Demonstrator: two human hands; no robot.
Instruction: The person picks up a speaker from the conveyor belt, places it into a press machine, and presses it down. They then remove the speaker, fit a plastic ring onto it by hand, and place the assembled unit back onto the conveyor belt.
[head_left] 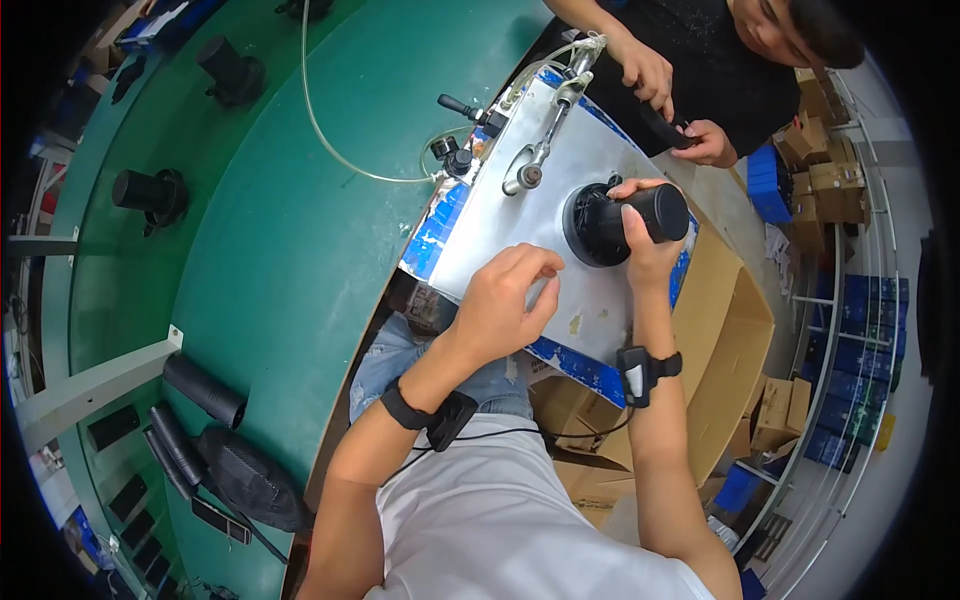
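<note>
My right hand (650, 238) is wrapped round a black cylindrical housing (662, 212) with a wide round flange (590, 226). The housing lies tilted over the metal plate of a small bench fixture (490, 235), its closed end toward the right. To the left of it, over the plate's near edge, my left hand (510, 300) has curled fingers with the thumb close to them. Whether something small sits in those fingertips is hidden. A metal clamp arm with a round head (528, 176) reaches across the plate beyond both hands.
A green workbench (270, 250) fills the left, with similar black housings (148, 192), black tubes (205, 390) and a dark bag (250, 480). A clear hose (330, 150) loops to the fixture. Opposite, a co-worker's hands (690, 140) hold a black part. Cardboard boxes (735, 330) stand at right.
</note>
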